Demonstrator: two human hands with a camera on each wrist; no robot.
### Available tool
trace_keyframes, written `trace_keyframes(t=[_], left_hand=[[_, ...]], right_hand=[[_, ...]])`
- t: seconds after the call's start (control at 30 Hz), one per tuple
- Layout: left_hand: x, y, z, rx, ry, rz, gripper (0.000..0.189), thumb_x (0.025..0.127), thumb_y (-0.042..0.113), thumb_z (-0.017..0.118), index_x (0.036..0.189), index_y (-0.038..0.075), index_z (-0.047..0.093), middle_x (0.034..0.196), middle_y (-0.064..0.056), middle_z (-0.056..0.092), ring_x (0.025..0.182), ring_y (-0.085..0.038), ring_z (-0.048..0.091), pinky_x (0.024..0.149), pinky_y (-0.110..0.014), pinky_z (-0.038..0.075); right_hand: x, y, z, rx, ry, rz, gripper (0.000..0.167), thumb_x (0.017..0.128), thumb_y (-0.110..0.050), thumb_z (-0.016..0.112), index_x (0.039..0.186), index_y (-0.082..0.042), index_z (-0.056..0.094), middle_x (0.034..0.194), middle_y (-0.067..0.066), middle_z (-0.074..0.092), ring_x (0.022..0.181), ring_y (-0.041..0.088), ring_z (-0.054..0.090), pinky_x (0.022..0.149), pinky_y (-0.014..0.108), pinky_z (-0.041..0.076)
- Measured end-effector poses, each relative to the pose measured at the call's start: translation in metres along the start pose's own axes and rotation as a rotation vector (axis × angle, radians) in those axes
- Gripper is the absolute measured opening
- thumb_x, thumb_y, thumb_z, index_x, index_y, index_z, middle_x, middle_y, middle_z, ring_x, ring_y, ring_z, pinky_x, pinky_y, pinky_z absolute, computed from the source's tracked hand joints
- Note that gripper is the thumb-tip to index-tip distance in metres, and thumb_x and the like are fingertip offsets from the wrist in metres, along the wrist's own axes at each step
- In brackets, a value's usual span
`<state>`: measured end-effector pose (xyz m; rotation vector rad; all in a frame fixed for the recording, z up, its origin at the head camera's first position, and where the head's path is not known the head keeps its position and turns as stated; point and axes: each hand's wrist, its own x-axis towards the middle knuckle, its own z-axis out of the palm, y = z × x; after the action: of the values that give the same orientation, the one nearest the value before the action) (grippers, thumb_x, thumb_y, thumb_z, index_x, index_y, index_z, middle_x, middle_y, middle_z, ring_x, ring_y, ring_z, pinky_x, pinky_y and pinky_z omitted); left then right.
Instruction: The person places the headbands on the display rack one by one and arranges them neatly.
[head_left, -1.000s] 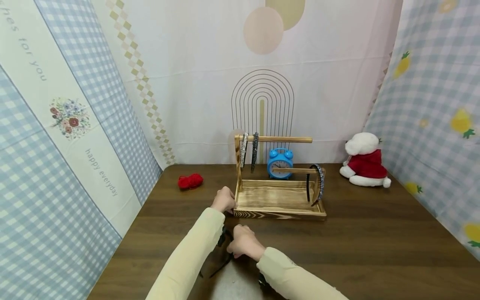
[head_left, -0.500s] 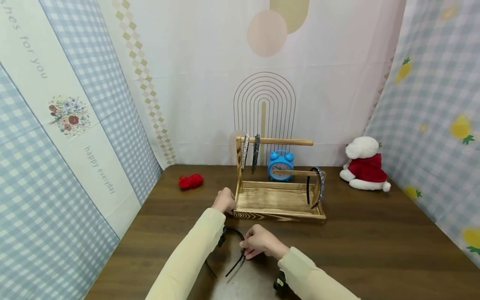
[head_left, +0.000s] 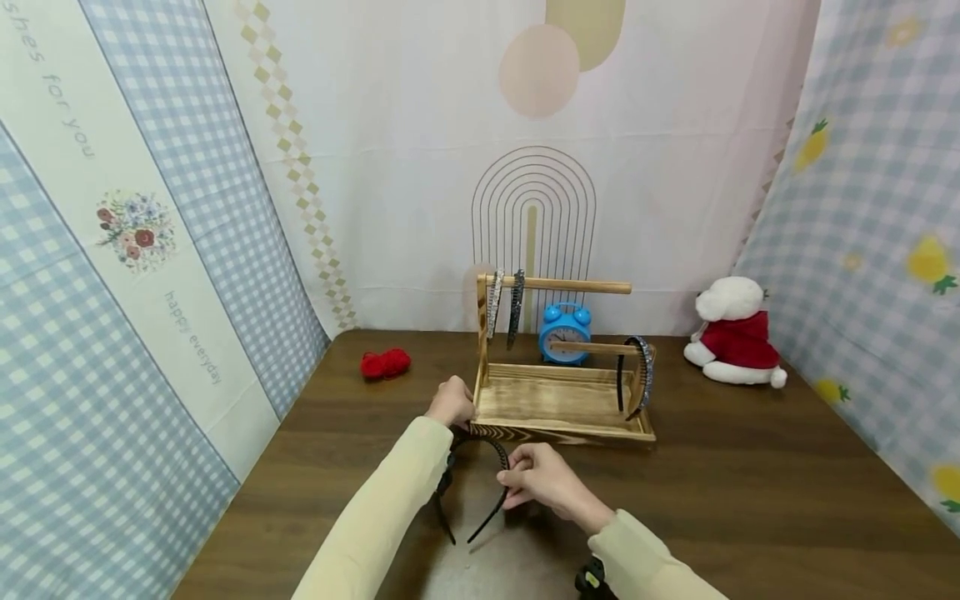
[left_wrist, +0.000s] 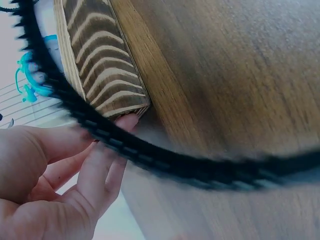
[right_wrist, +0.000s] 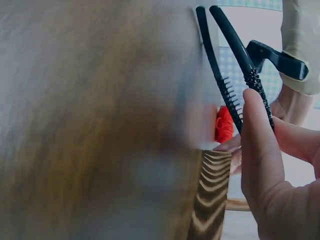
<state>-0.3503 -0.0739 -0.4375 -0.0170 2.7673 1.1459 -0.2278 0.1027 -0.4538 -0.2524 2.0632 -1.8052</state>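
Observation:
A black toothed headband (head_left: 498, 447) stands in an arch in front of the wooden rack (head_left: 562, 433), its two ends toward me. My right hand (head_left: 546, 481) pinches its right side between thumb and fingers; the right wrist view shows the beaded or textured band (right_wrist: 254, 80) at the fingertips. My left hand (head_left: 450, 403) holds the rack's front left corner, its fingertips against the wood. On the rack's upper bar hang a silvery headband (head_left: 494, 307) and a dark glittery headband (head_left: 516, 308). A blue jewelled headband (head_left: 647, 371) hangs on the lower bar. My left forearm partly covers the black headband.
Behind the rack stands a blue alarm clock (head_left: 564, 327). A red yarn bundle (head_left: 386, 364) lies at the back left of the brown table (head_left: 750, 500). The white plush dog in a red top (head_left: 738, 337) sits back right. Fabric backdrops close in the table.
My right hand has drawn the black headband rightward, out from beside my left forearm, and raised it so its arch shows. My left hand has stayed at the rack's corner.

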Motion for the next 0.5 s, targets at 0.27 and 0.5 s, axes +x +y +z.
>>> trace_keyframes(t=[0.27,0.5], left_hand=[[0.001,0.000,0.001,0.023,0.012,0.027,0.023,0.079,-0.005,0.072,0.101,-0.007,0.072,0.103,-0.025,0.069,0.055,-0.020,0.067,0.052,-0.027,0.059],[-0.001,-0.001,-0.001,0.039,0.026,0.051,0.025,0.079,-0.008,0.063,0.102,-0.006,0.073,0.106,-0.025,0.069,0.061,-0.023,0.068,0.053,-0.028,0.059]], right_hand=[[-0.010,-0.004,-0.008,-0.036,0.117,-0.099,0.015,0.089,0.000,0.068,0.097,0.007,0.056,0.087,0.024,0.066,0.065,0.025,0.069,0.068,0.049,0.063],[-0.012,-0.005,-0.012,-0.091,0.252,-0.190,0.019,0.088,-0.001,0.070,0.100,0.009,0.059,0.082,0.018,0.065,0.067,0.031,0.070,0.065,0.045,0.063]])
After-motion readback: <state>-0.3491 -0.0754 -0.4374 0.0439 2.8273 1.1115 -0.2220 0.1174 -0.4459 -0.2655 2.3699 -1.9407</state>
